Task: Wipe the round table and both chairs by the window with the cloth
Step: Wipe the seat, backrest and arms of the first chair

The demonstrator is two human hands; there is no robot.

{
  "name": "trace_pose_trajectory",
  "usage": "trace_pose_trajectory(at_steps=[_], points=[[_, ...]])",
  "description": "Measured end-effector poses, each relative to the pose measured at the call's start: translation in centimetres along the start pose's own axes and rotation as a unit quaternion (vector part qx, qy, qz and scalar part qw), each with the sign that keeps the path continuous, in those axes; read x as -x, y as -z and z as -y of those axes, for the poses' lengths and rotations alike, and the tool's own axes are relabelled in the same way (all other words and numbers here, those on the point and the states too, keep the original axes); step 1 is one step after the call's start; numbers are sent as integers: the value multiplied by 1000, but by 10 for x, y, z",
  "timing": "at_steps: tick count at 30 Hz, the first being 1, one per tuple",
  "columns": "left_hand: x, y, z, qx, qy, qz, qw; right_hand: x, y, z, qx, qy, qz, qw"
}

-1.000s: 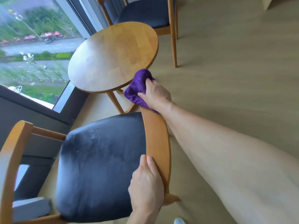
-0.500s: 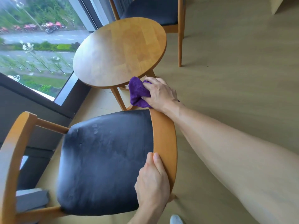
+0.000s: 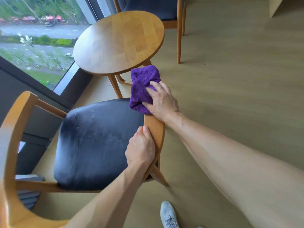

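The right hand (image 3: 162, 102) presses a bunched purple cloth (image 3: 143, 86) against the far end of the near chair's wooden armrest (image 3: 155, 129), fingers spread flat over the fabric and the thumb tucked beneath it, so the cloth is held by pressure and a light clasp together. The left hand (image 3: 141, 149) is closed around the same armrest nearer the person, thumb on top and fingers wrapped under the inner edge, bracing the near chair (image 3: 98, 142).

Step in hand, as judged: wiping the armrest on the room side of the near chair. The cloth sits at the armrest's front tip, overhanging the corner of the black seat pad (image 3: 92, 145).

The next move likely calls for drawing the cloth back along the armrest toward the bracing hand, which must shift or lift clear to expose the wood it covers. The curved rail (image 3: 11, 145) on the window side and the seat pad (which shows faint smears) probably need passes as well.

The round table (image 3: 118, 41) stands just beyond the cloth, apart from it, its top bare. The second chair (image 3: 164, 12) stands behind the table, only partly in view. Whether either has been wiped cannot be told. A white shoe (image 3: 168, 214) rests on the wooden floor (image 3: 230, 79) below.
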State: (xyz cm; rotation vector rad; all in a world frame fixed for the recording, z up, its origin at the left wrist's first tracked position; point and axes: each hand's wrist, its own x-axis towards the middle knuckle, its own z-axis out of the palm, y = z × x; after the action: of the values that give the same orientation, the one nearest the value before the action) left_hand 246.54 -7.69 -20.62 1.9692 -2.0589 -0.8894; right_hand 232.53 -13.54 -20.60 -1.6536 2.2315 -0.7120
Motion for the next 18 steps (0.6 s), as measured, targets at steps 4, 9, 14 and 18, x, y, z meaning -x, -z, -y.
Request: trace_pose_trajectory(at_steps=[4, 9, 14, 18], points=[[0, 1, -2, 27, 3, 0, 1000, 27, -3, 3, -33, -6, -13, 999], [-4, 8, 5, 112, -4, -27, 993, 67, -13, 9, -90, -31, -35, 995], [1, 14, 12, 145, -40, -94, 984, 74, -20, 15, -87, -44, -54, 994], [-3, 9, 15, 172, -33, -98, 980, 23, -6, 7, -69, -50, -30, 996]])
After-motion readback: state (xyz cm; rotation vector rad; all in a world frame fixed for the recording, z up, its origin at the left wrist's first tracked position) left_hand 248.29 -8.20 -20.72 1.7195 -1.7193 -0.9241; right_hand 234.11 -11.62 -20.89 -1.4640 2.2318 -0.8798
